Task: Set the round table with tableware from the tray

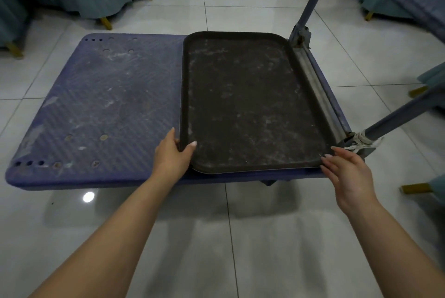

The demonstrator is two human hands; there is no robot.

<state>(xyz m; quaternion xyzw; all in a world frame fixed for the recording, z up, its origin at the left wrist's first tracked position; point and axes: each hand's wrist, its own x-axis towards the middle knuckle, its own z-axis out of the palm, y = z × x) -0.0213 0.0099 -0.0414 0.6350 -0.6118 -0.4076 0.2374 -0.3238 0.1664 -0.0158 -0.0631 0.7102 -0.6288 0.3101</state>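
Note:
A dark brown rectangular tray (pixel 250 105) lies flat on the right half of a low blue platform trolley (pixel 101 110). Nothing lies in the tray; its surface shows only pale smudges. My left hand (pixel 172 153) grips the tray's near left corner, thumb over the rim and fingers along its outer edge. My right hand (pixel 346 172) is at the near right corner with fingers straight, the fingertips touching or just short of the rim. No tableware and no round table are in view.
The trolley's grey handle bars (pixel 310 4) rise at the right, one hinge wrapped with cord (pixel 360 141). Chairs in teal covers with gold legs (pixel 106 22) stand behind and to the right. Glossy white floor tiles (pixel 216 237) surround the trolley.

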